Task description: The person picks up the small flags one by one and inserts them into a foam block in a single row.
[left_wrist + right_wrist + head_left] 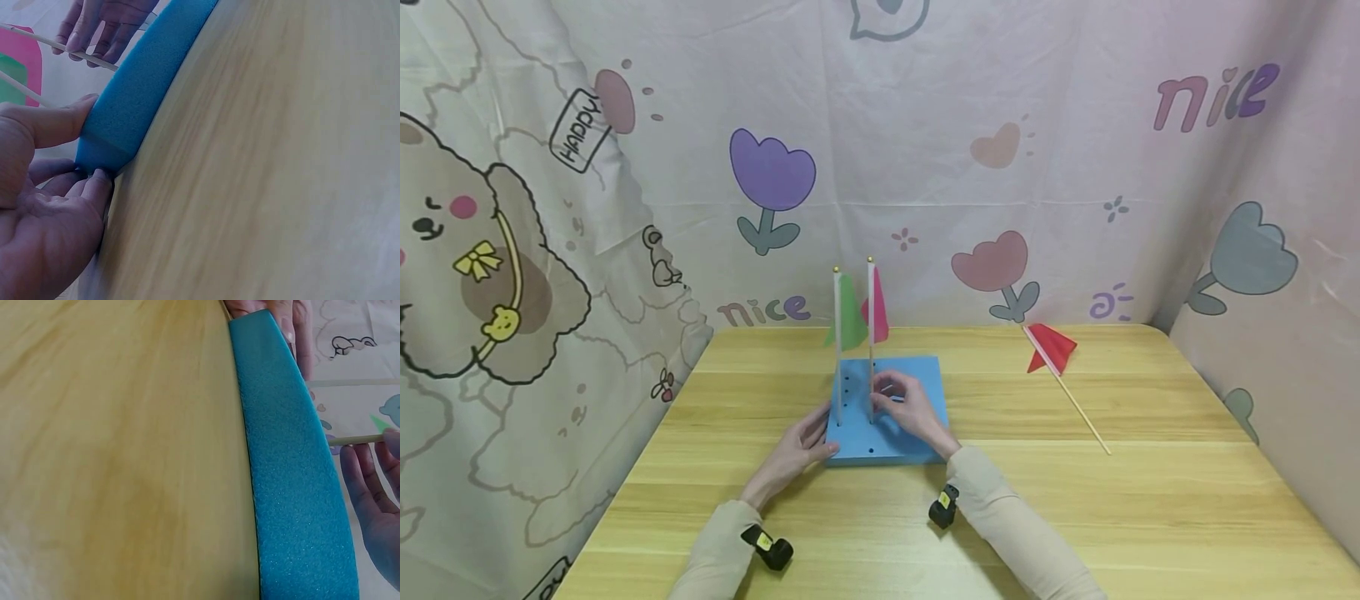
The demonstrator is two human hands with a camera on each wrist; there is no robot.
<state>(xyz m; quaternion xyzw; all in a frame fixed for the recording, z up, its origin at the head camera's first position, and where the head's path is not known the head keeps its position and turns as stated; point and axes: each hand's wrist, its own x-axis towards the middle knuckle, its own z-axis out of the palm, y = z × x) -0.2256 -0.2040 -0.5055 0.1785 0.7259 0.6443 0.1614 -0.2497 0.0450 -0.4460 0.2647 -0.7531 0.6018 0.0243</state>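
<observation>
A blue foam block (pixel 913 447) with small holes in its top lies on the table. My left hand (pixel 792 450) grips its near left corner, the thumb on the upper edge and the fingers at the side, as the left wrist view shows. Between thumb and fingers, my right hand (pixel 912 407) pinches the wooden stick of a pink flag (pixel 879 310), which stands upright with its lower end at the block. Left of it a green flag (pixel 849 317) stands upright in a hole near the block's left edge. In the right wrist view the right hand (pixel 378 506) is beside the block's top face.
A red flag (pixel 1054 348) on a thin stick lies on the wooden table (pixel 1157 517), to the right of the block. Behind the table hangs a printed cloth (pixel 880 167). Each wrist carries a small black camera (pixel 771 550).
</observation>
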